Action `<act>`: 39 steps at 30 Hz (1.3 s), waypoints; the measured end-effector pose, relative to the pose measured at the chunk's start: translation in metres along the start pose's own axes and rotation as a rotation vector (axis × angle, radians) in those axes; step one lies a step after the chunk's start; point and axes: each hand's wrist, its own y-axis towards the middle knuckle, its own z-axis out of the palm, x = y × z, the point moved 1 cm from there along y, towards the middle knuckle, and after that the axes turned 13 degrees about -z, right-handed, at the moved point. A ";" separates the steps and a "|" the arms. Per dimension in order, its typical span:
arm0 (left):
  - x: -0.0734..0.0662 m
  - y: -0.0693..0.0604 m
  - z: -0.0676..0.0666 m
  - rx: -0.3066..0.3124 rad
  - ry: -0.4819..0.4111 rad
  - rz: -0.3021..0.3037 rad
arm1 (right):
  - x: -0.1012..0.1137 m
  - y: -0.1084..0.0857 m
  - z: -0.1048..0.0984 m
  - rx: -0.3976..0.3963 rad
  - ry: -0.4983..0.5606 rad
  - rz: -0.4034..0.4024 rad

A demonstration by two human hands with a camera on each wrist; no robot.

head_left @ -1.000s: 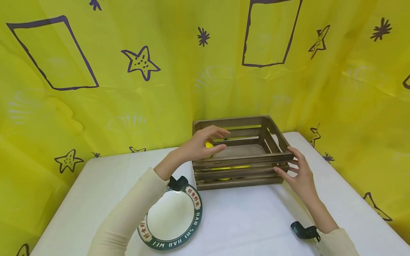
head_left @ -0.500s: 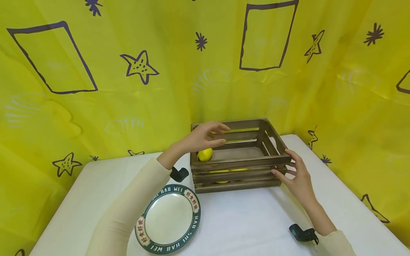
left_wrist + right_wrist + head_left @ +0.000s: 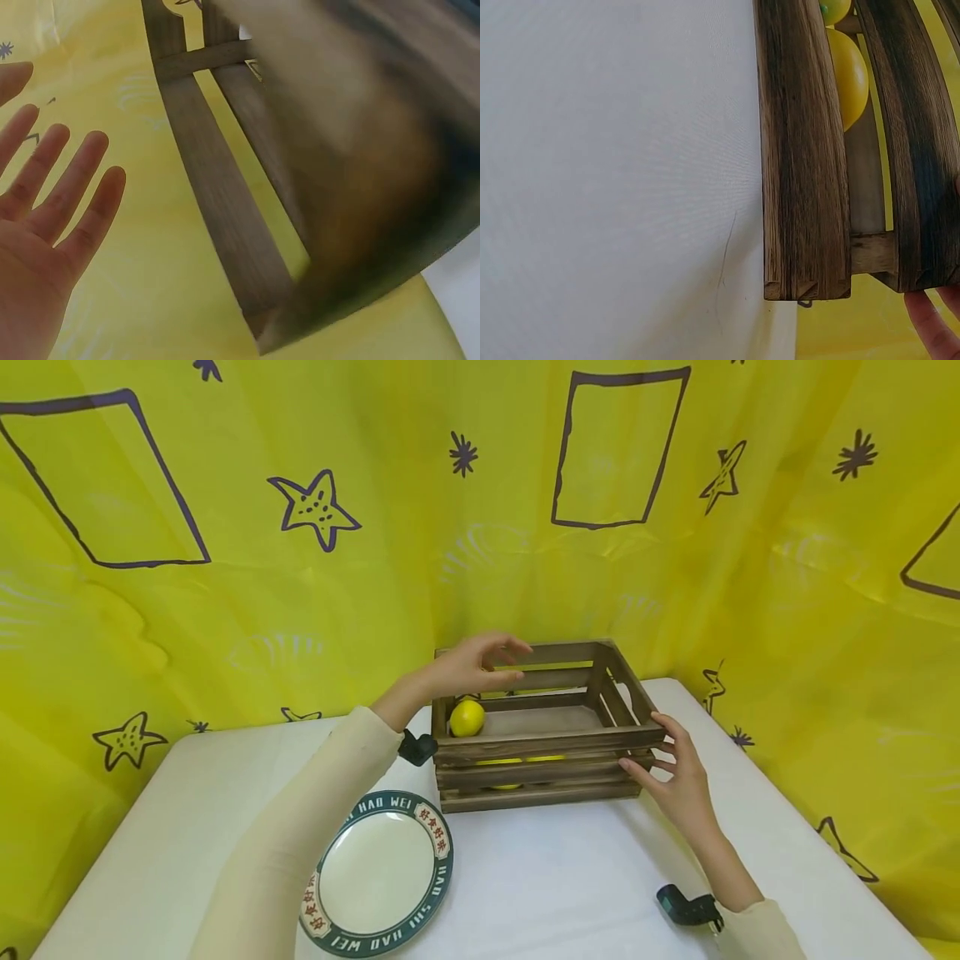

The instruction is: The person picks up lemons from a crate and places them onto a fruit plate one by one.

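Observation:
A brown slatted wooden crate [image 3: 551,774] stands on the table against the curtain. Inside, at its left end, lies a yellow lemon [image 3: 467,718]; more yellow shows through the front slats, and in the right wrist view a yellow fruit [image 3: 849,79] appears between two slats. My left hand [image 3: 468,667] hovers over the crate's left end, fingers spread and holding nothing. At the front right corner my right hand [image 3: 678,785] grips the crate, thumb on the front slat and fingers against the right side. Most of that hand is outside the right wrist view.
A round white plate [image 3: 386,872] with a green lettered rim lies on the white table [image 3: 555,885], in front of the crate and to the left. A yellow patterned curtain [image 3: 390,593] hangs directly behind and along the sides.
My left hand has risen slightly away from the lemon, which was mostly hidden behind it and now shows fully. The right hand keeps its grip on the corner. The head view has shifted a little.

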 end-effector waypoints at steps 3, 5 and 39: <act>-0.004 0.006 0.001 0.021 -0.002 0.018 | 0.000 -0.001 0.000 -0.005 -0.006 0.008; -0.007 0.009 0.002 0.035 -0.001 0.027 | 0.000 0.000 0.000 -0.006 -0.009 0.007; -0.005 0.062 0.010 0.086 -0.071 -0.023 | -0.002 -0.002 0.006 -0.053 0.004 -0.035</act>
